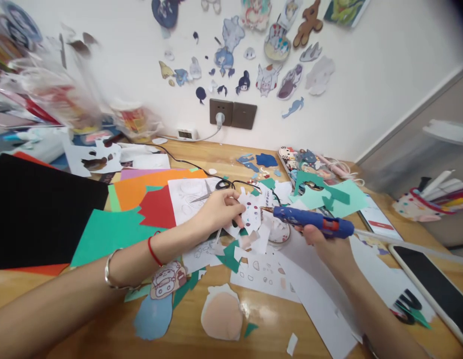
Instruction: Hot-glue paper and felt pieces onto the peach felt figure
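Observation:
My left hand (221, 210) pinches the left edge of a small white paper cutout (249, 212) with coloured dots on it. In my right hand (326, 244) is a blue hot glue gun (309, 219), its nozzle pointing left at the cutout's right edge. Whether the nozzle touches the paper I cannot tell. Under and around the cutout lie paper scraps and green offcuts (230, 257). Behind my left hand, the blades of a pair of scissors (202, 197) show. A round pale paper shape (222, 313) rests on the table in front.
Coloured sheets, among them a black sheet (40, 209) and a green sheet (104, 234), cover the left side. A tablet (433, 284) and a phone (381, 217) lie at the right. A black cord (186, 163) crosses the back. A pen holder (414, 204) stands far right.

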Motion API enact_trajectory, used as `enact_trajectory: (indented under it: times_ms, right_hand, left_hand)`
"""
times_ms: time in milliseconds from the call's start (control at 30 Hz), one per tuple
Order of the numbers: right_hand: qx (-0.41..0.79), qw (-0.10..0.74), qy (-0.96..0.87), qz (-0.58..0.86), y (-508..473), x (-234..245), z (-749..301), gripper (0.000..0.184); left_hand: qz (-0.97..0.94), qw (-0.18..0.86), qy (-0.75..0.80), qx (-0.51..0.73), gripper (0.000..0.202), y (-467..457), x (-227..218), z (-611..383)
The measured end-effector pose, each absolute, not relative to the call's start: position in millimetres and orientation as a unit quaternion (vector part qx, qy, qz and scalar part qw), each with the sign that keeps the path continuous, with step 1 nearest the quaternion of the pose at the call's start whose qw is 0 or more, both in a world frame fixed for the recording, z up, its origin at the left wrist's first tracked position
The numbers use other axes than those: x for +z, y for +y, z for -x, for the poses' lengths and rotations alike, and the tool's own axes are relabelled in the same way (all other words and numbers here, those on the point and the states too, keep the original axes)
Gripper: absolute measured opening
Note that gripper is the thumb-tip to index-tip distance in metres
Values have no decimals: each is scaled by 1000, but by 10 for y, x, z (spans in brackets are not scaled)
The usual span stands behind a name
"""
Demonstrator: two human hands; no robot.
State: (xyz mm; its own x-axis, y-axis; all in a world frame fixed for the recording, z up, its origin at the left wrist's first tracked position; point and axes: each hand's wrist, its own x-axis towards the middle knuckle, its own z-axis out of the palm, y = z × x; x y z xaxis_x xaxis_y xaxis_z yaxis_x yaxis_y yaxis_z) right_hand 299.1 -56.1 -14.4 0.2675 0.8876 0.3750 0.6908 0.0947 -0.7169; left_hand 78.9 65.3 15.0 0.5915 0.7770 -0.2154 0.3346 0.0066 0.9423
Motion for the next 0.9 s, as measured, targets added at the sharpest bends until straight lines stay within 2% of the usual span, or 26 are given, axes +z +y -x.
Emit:
enact_trajectory:
  times_ms: [400, 900]
  right_hand:
    - [104, 358, -631, 680, -552, -20, -2767, 33]
    - [86, 352, -601, 712, -549, -48, -2663, 32]
  left_hand:
    - [-638, 622, 415, 182, 15, 519, 6, -786]
    - [-636, 616, 432, 172, 15, 583, -47, -783]
